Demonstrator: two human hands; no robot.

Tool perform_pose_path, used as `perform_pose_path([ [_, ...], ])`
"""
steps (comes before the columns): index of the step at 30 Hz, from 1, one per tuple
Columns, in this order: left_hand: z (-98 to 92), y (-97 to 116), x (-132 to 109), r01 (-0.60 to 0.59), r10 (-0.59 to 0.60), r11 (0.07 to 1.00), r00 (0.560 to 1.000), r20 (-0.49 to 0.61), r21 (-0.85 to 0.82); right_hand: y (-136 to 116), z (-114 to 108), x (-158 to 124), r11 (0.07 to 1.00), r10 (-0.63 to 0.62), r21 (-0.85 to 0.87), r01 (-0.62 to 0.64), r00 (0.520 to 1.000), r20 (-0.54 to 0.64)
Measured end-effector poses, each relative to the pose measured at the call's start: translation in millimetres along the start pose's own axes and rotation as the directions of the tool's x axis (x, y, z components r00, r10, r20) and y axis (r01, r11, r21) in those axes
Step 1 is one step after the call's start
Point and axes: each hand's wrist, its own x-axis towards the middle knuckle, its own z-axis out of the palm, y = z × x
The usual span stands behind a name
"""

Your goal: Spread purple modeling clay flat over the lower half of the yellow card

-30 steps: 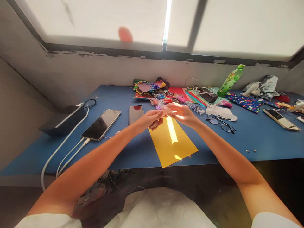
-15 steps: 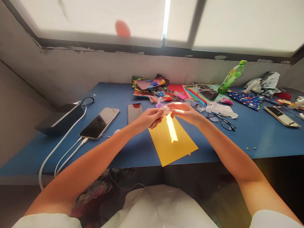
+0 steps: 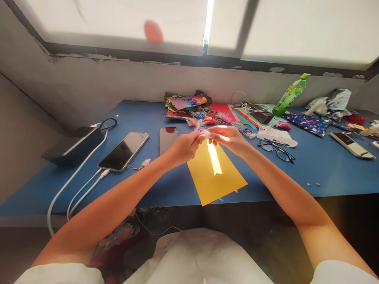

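Observation:
My left hand and my right hand meet over the far end of a yellow sheet of paper. Between their fingertips is a small clear plastic bag, crinkled and catching the sunlight. The left fingers are curled closed on it; the right thumb and fingers pinch its other side. What the bag contains is hidden by my fingers. A dark phone lies flat just left of the hands, partly covered by my left forearm.
Left, a larger phone with white cables lies near a black box. Craft packets and coloured papers pile up behind my hands. Glasses, a green bottle and another phone are on the right.
Both hands stay together at nearly the same spot. My left hand has turned slightly and its fingers have drawn in around the plastic bag; my right fingers have shifted slightly left.

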Motion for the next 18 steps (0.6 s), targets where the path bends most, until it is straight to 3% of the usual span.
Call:
perform_pose_path([
  [10,6.2,2,-3,0.013,-0.004,0.987,0.999,-0.053,0.158,10,24,-6,0.999,-0.036,-0.016,0.036,0.999,-0.009],
  [18,-11.0,11,-2,0.091,-0.060,0.984,0.978,0.198,-0.152,4,21,-5,0.996,-0.084,-0.029,0.082,0.994,-0.070],
])
